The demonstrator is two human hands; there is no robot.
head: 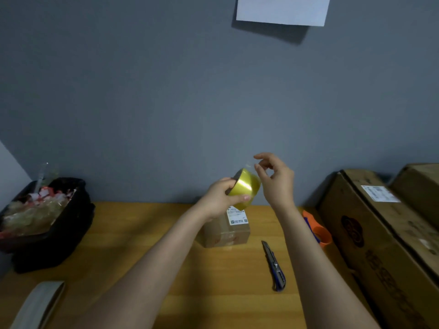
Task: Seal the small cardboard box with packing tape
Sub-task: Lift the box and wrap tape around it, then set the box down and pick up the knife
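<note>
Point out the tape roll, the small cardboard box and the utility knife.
tape roll [244, 188], head view, shiny yellow outer face
small cardboard box [226, 236], head view, front side
utility knife [274, 265], head view, mid-handle

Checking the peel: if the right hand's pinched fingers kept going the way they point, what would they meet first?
Probably the tape roll held by the left hand; the right hand points left and down at its upper edge, though depth is uncertain.
</note>
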